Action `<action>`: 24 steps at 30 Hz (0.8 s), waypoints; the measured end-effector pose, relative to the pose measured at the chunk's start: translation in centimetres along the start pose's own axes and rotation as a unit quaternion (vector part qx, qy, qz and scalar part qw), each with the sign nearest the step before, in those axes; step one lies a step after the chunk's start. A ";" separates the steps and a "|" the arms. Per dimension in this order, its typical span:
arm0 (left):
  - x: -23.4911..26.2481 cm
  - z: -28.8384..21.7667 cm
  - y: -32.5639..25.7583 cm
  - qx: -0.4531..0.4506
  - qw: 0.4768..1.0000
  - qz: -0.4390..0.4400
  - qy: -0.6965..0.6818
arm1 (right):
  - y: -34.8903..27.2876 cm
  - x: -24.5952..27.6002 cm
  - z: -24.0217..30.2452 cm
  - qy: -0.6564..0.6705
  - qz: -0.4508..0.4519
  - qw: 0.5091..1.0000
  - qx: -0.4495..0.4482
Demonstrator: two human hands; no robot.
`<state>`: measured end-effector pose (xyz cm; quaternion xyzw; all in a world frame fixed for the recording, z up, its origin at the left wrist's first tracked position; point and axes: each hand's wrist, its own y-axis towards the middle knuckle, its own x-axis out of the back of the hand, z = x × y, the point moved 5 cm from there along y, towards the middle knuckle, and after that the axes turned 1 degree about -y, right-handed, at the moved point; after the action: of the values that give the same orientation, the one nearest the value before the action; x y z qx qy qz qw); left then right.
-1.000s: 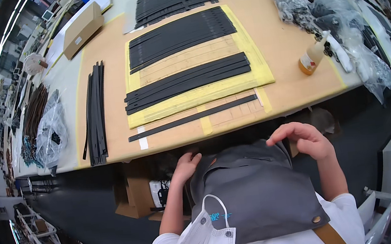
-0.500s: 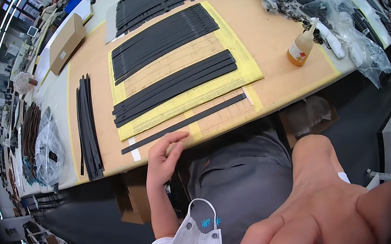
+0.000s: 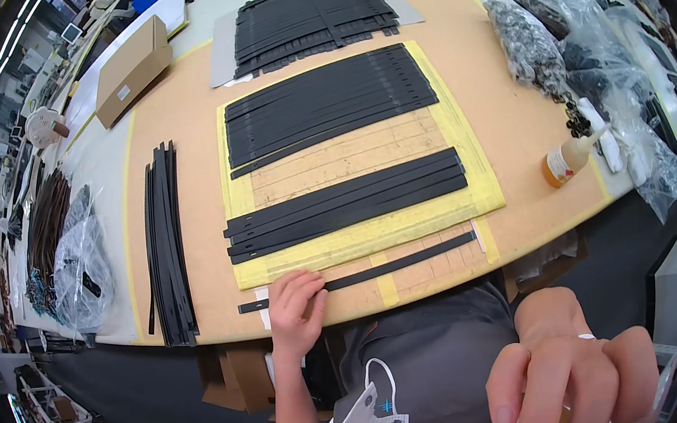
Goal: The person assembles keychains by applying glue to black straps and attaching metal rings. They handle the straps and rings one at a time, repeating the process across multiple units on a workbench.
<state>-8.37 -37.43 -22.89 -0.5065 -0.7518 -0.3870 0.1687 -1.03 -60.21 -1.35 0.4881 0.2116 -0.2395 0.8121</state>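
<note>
My left hand (image 3: 297,308) is at the table's near edge, fingers curled over a single narrow black strip (image 3: 404,261). The strip lies flat and comes out between my thumb and fingertips. My right hand (image 3: 576,372) is raised close to the camera at lower right, its fingers bent. A small tan piece shows between those fingers, too little to name. Beyond the single strip, several black strips (image 3: 346,202) lie side by side on a yellow-edged board (image 3: 360,247). A wider black panel of joined strips (image 3: 329,103) covers the board's far part.
More black strips (image 3: 166,250) are bundled at left, beside a clear plastic bag (image 3: 82,272). A cardboard box (image 3: 133,70) stands behind. Another black panel (image 3: 310,16) lies farther back. At right are an amber-filled squeeze bottle (image 3: 566,161) and plastic bags (image 3: 620,92).
My left hand has reached forward from the table edge onto the single strip. My right hand has drawn its fingers in and appears smaller. The whole view has shifted.
</note>
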 end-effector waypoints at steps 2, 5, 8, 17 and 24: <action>-0.1 0.1 0.1 -0.015 1.000 0.011 0.015 | 0.1 0.3 -0.6 -0.013 0.027 0.999 -0.013; -0.2 0.1 0.7 -0.019 0.999 0.016 0.025 | 0.8 1.2 -1.8 -0.006 0.104 0.995 -0.008; -0.1 0.5 0.6 -0.022 0.999 0.025 0.039 | 1.4 1.3 -3.2 0.013 0.103 0.995 0.004; -0.9 0.2 0.8 -0.038 0.998 0.018 0.048 | -1.5 9.8 -2.5 -0.005 -0.006 0.998 -0.060; -1.3 -0.4 0.5 -0.035 0.996 -0.002 0.082 | -13.8 27.7 2.6 0.280 -0.482 0.828 0.061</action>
<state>-7.42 -38.46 -23.23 -0.4773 -0.7223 -0.4538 0.2112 13.05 -73.24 -25.79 0.4187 0.6233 -0.4656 0.4684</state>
